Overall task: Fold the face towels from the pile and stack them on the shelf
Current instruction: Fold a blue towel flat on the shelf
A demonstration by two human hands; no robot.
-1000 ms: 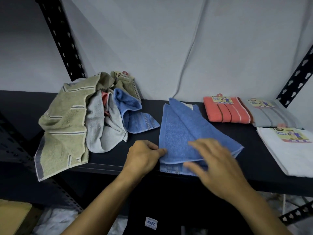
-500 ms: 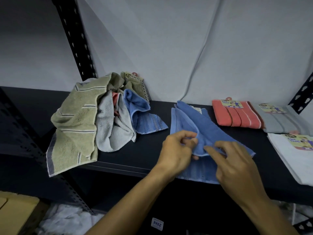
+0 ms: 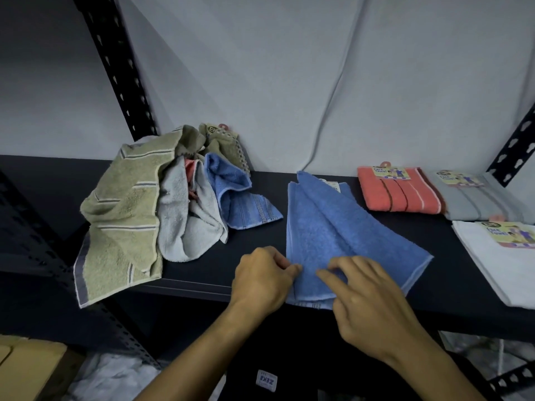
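**Blue face towel mid-fold at the near edge of the shelf**

The step in hand looks like the folding of one blue face towel [image 3: 341,235], which lies on the dark shelf [image 3: 260,279] in the middle, its near hem hanging just over the front edge. It is already doubled, with an upper layer lying askew across the lower one. The left hand [image 3: 260,280] has its fingers curled at the towel's near left edge, the grip apparently pinching the cloth there. The right hand [image 3: 373,302] rests on the near part of the towel with fingers bent, fingertips pressing the cloth; whether it pinches a layer I cannot tell.

My judgement: the next move calls for squaring the crooked layers, completing the fold, then carrying the towel right to the finished ones.

No true containers are in view; the shelf holds everything. At far left sits the unfolded pile [image 3: 162,204]: an olive striped towel [image 3: 124,221] draping over the shelf front, a grey towel [image 3: 185,224], a bit of coral cloth, and another blue towel [image 3: 240,201]. At right lie folded, labelled towels: a coral towel [image 3: 399,195], a grey folded towel [image 3: 480,201] beyond it, and a white towel [image 3: 498,259] nearer.
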